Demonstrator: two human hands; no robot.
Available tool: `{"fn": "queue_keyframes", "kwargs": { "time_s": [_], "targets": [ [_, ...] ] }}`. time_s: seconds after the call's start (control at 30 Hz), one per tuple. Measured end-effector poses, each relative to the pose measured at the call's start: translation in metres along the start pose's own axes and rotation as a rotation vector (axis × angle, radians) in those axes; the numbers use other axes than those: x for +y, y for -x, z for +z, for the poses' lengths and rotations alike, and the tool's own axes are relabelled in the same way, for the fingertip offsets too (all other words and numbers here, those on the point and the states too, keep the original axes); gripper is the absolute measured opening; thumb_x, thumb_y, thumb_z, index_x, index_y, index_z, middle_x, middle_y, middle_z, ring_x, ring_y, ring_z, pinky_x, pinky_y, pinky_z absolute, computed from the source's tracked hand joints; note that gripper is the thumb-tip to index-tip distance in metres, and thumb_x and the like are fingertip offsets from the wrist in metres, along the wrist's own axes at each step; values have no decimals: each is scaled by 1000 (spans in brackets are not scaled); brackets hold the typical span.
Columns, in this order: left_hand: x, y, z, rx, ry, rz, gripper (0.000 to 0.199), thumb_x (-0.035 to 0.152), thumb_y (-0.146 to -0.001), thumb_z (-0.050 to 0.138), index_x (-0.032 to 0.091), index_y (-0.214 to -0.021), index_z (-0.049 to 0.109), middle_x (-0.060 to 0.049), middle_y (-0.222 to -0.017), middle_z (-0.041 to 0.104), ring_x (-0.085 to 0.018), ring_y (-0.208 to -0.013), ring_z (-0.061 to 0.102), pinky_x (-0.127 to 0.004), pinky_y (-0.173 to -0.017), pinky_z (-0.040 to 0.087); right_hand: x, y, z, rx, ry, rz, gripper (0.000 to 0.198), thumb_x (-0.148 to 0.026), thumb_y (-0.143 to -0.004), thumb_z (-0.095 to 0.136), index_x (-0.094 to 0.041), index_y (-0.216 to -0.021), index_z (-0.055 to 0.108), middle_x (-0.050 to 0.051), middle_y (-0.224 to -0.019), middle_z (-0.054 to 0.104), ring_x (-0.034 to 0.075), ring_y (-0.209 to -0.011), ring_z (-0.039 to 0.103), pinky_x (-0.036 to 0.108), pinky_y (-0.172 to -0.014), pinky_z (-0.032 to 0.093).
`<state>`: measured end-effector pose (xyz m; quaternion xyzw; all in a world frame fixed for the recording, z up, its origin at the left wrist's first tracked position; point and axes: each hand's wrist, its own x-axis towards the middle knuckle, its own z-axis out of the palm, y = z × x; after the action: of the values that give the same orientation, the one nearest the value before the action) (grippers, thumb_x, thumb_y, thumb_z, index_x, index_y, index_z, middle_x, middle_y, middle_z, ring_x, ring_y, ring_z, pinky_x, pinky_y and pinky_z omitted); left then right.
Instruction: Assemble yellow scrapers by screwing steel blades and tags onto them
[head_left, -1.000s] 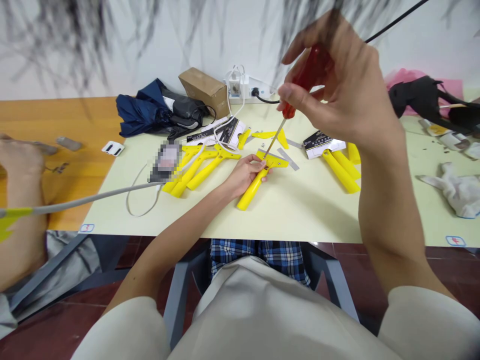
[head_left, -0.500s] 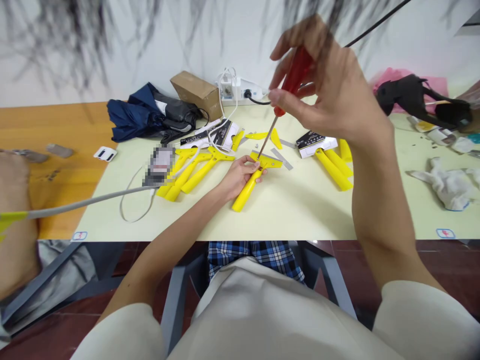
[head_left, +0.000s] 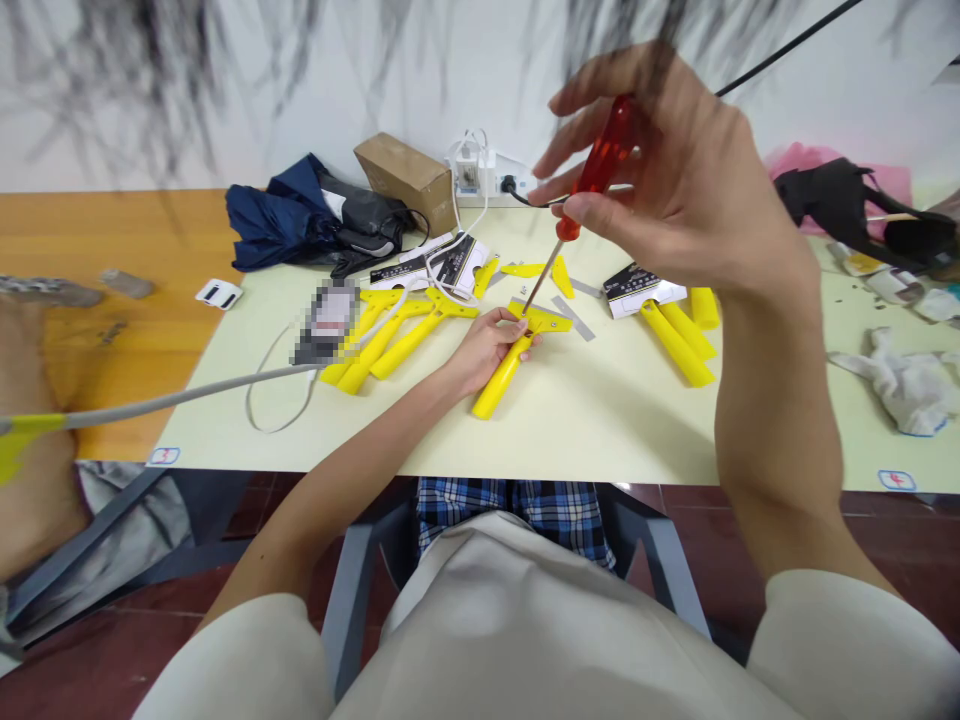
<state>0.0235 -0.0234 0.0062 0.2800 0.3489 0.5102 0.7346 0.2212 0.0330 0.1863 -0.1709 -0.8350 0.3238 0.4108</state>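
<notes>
My left hand (head_left: 491, 352) is closed around the neck of a yellow scraper (head_left: 498, 388), pressing it against the table with its wide head pointing away from me. Above it, my right hand (head_left: 660, 170) holds a red-handled screwdriver (head_left: 606, 155), the thumb low on the handle and the other fingers partly spread. The screwdriver's thin shaft slants down to the left, its tip at a screw spot on the scraper head beside my left thumb. Just beyond lie a loose yellow head piece (head_left: 562, 278), grey flat strips (head_left: 574, 318) and small screws (head_left: 523, 290).
Several yellow scrapers (head_left: 405, 345) lie at left, by a white cable and a pixelated device (head_left: 328, 322). More yellow handles (head_left: 679, 345) and a black-and-white packet (head_left: 634, 288) are at right. Behind stand a cardboard box (head_left: 405, 180) and power strip (head_left: 495, 180). Another person's arm (head_left: 34, 430) is far left.
The view has shifted slightly. My right hand's fingers have opened and shifted around the screwdriver handle, showing more of it. My left hand keeps the scraper in the same place.
</notes>
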Motion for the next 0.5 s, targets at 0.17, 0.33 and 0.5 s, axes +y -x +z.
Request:
{"fn": "queue_keyframes", "kwargs": {
  "time_s": [0.17,0.33,0.5],
  "targets": [
    [0,1,2,-1,-5,-7,30,9,-87,82,19,-88,53,-9,-96,72,-21,-86,75,-27,-60,45,8,0,-4,141,288,-41,50,-33,-81,97,-45,-124,75,-3,-88,78,29,-81,76,44,-73,66],
    [2,1,3,28,-8,1,29,9,-88,81,19,-88,53,-9,-96,72,-19,-85,74,-26,-60,45,-1,0,-3,-52,106,-24,50,-27,-88,87,-45,-129,66,-2,-122,74,30,-110,75,47,-89,69],
    [3,1,3,1,-5,4,28,9,-87,80,18,-88,54,-9,-96,72,-19,-84,73,-26,-59,45,0,1,-1,122,257,14,42,-35,-87,91,-46,-122,71,-4,-95,78,32,-91,78,50,-81,67]
  ]
}}
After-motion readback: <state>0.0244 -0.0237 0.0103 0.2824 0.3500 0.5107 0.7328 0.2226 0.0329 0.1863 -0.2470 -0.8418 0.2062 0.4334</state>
